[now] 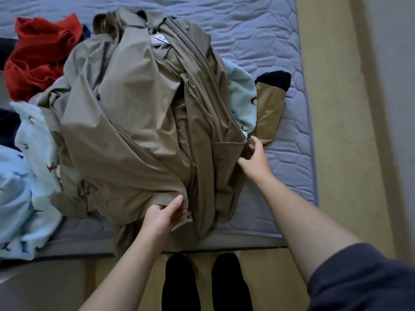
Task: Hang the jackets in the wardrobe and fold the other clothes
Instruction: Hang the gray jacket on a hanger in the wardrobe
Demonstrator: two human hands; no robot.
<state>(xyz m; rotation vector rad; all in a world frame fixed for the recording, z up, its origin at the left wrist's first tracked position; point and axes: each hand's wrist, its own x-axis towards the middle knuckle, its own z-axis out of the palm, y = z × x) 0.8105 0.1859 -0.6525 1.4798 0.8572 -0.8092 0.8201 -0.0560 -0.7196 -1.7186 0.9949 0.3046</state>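
A large khaki jacket [134,113] lies crumpled in a heap on the blue quilted mattress [258,37], with part of it hanging over the near edge. My left hand [162,217] pinches the jacket's lower hem beside a small white label. My right hand [256,158] grips the jacket's right edge by the zipper. A light blue patterned garment [29,171] lies under and to the left of the jacket, and some of it shows on the right too. A red garment [38,55] is bunched at the back left.
A tan sleeve with a dark cuff [270,104] sticks out to the right of the heap. The mattress's near edge runs across the lower frame, with my dark-socked feet [202,281] below it. Pale floor [332,108] lies to the right.
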